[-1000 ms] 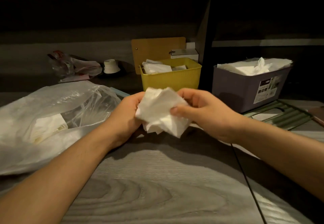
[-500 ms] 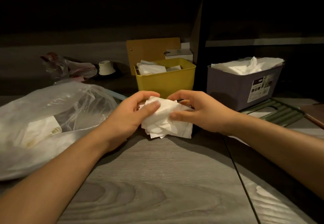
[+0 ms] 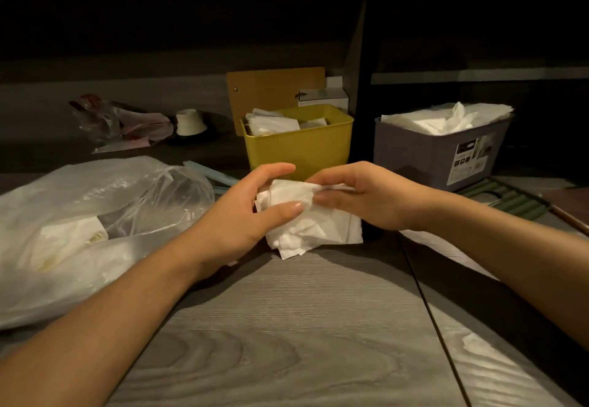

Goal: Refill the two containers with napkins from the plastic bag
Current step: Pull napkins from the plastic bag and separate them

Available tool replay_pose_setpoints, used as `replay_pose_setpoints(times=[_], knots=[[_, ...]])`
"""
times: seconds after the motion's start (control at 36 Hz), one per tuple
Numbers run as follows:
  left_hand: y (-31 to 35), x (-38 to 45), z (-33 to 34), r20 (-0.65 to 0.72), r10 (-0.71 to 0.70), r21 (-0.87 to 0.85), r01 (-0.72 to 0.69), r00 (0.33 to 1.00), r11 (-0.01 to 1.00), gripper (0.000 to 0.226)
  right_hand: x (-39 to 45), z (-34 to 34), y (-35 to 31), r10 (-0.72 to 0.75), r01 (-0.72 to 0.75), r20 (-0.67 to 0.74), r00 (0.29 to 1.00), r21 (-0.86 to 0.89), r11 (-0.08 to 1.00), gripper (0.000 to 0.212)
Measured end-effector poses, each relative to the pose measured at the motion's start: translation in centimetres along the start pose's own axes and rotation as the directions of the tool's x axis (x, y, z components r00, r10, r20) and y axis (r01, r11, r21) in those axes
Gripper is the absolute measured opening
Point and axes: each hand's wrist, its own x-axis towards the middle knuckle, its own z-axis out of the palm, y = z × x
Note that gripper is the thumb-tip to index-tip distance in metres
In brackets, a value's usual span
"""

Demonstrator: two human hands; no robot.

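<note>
White napkins (image 3: 314, 221) — crumpled, stacked; gripped by 2 hands.

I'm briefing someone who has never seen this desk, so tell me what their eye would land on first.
First, the wad of white napkins at the centre, gripped between the left hand and the right hand just above the grey wood-grain table. Behind them stand the yellow container, partly filled, and to its right the grey container, heaped with napkins. The big clear plastic bag sprawls at the left.
</note>
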Motion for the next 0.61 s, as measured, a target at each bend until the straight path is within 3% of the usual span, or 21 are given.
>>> replay_pose_setpoints(times=[0.11, 0.19, 0.33, 0.39, 0.61], knots=[[0.2, -0.1, 0.0, 0.005, -0.005, 0.03, 0.005, 1.0, 1.0, 0.064, -0.3, -0.5, -0.6, -0.041, 0.044, 0.072, 0.997, -0.039, 0.998, 0.033], [0.1, -0.2, -0.1, 0.036, -0.028, 0.034, 0.027, 0.999, 0.999, 0.069, -0.4, -1.1, -0.8, -0.062, 0.063, 0.04, 0.997, -0.021, 0.998, 0.031], [0.1, 0.0, -0.1, 0.041, -0.045, 0.08, 0.041, 0.998, 0.996, 0.067, -0.3, -0.9, 0.3, 0.002, -0.013, 0.039, 0.999, 0.278, 0.96, 0.034], [-0.1, 0.1, -0.2, 0.04, -0.047, 0.066, 0.045, 0.998, 0.997, 0.073, -0.2, -0.6, 0.8, 0.014, -0.011, -0.007, 1.0, 0.317, 0.948, 0.035], [-0.3, 0.2, 0.5, -0.05, 0.018, 0.114, -0.012, 0.999, 0.993, 0.067, 0.1, 1.2, 0.3, -0.092, 0.096, -0.286, 0.954, 0.001, 0.995, 0.033]])
